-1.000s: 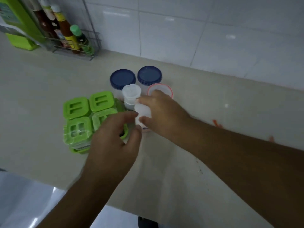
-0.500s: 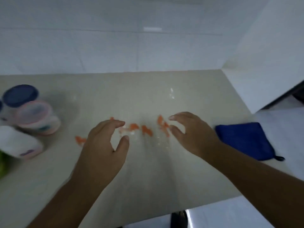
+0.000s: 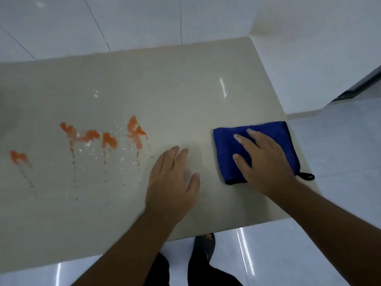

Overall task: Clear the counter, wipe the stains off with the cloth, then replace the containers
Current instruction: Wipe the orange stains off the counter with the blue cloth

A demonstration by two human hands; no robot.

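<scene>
A folded blue cloth (image 3: pixel 268 133) lies near the right end of the beige counter (image 3: pixel 165 89). My right hand (image 3: pixel 261 159) rests flat on the cloth with fingers spread and straight. My left hand (image 3: pixel 171 180) hovers open over the bare counter just left of the cloth, holding nothing. Orange stains (image 3: pixel 107 135) with drip trails mark the counter's left middle, and a separate orange stain (image 3: pixel 18 156) sits at the far left. The containers are out of view.
White tiled wall (image 3: pixel 144 21) runs behind the counter and a white side panel (image 3: pixel 309 48) closes its right end. The counter's front edge is near my body; glossy floor tiles (image 3: pixel 268 254) and my sandalled foot (image 3: pixel 204 244) show below it.
My view swung right, away from the containers. My right hand let go of a white container, crossed to the cloth and landed on it; my left hand followed to the right.
</scene>
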